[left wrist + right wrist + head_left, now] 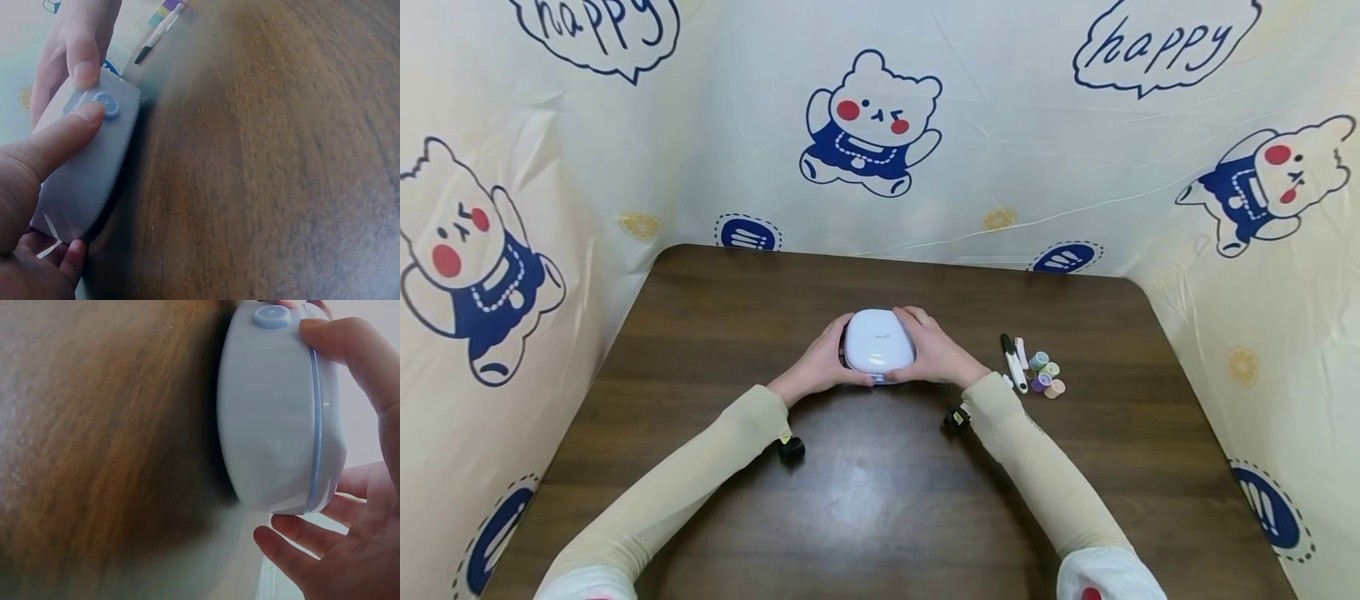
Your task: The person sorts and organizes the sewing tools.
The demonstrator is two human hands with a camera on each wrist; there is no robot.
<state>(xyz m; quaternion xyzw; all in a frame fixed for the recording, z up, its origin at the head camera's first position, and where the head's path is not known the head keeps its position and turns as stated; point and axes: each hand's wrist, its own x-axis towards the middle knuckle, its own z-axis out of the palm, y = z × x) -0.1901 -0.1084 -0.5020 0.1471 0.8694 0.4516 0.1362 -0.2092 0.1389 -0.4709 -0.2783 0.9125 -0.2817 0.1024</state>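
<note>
A rounded white case (874, 340) with a blue seam and a round blue button (107, 105) is held at the middle of the table. My left hand (824, 357) grips its left side, thumb beside the button and fingers round the far edge. On the opposite side my right hand (936, 350) grips the case, its thumb on the front near the blue seam (317, 425). In the right wrist view, the fingers (306, 534) of that hand curl round the side of the case. The lid looks closed; what is inside is hidden.
Right of my right hand lie a slim white tool with a black end (1014, 363), a small white piece (1021, 352) and several small spools in pastel colours (1042, 381). The brown wooden table (865, 483) is ringed by a printed white cloth (1000, 150).
</note>
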